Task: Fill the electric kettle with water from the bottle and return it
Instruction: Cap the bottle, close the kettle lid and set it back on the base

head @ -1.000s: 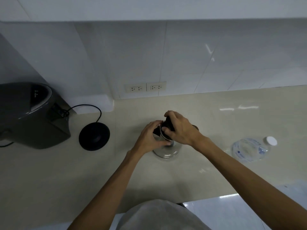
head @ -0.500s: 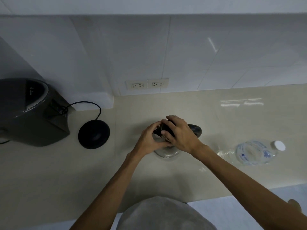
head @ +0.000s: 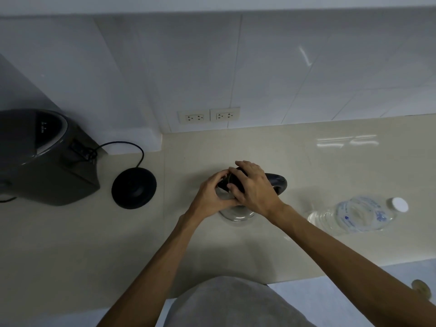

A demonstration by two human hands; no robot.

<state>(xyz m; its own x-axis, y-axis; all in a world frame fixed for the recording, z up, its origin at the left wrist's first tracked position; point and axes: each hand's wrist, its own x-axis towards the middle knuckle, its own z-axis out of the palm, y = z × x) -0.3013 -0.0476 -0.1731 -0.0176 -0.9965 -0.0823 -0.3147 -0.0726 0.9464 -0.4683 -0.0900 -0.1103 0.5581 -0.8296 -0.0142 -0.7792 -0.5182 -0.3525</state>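
Note:
A steel electric kettle (head: 237, 214) with a black handle (head: 278, 181) stands on the beige counter at the centre. My left hand (head: 211, 200) grips the kettle's top rim on its left side. My right hand (head: 253, 187) lies over the black lid, fingers curled on it; the lid and opening are mostly hidden. The kettle's round black base (head: 134, 188) sits apart on the counter to the left, with its cord running back. A clear water bottle (head: 354, 214) with a white cap (head: 400, 204) stands to the right of the kettle.
A dark grey appliance (head: 44, 159) stands at the far left against the wall. Two wall sockets (head: 208, 116) are set in the white tiles behind the kettle. The counter's front edge (head: 306, 271) runs just below my forearms.
Both hands have stayed on the kettle's top with slight finger shifts. The view has shifted a little, so the handle and more of the bottle show.

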